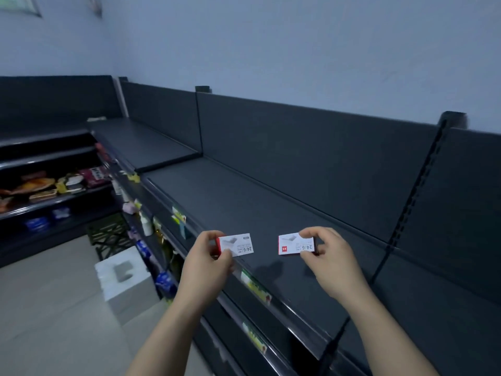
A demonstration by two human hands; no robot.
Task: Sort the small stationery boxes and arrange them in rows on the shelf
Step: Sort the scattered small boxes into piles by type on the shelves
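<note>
Each hand, left (208, 256) and right (329, 253), pinches 1 staple box (237, 245) (295, 244) above the shelf (244, 202), probably to set down side by side.

I see the left hand (208, 257) pinching a white and red box (238, 244) and the right hand (332, 257) pinching a second box (294, 245), both over the dark shelf (244, 196), near each other but not touching.
</note>
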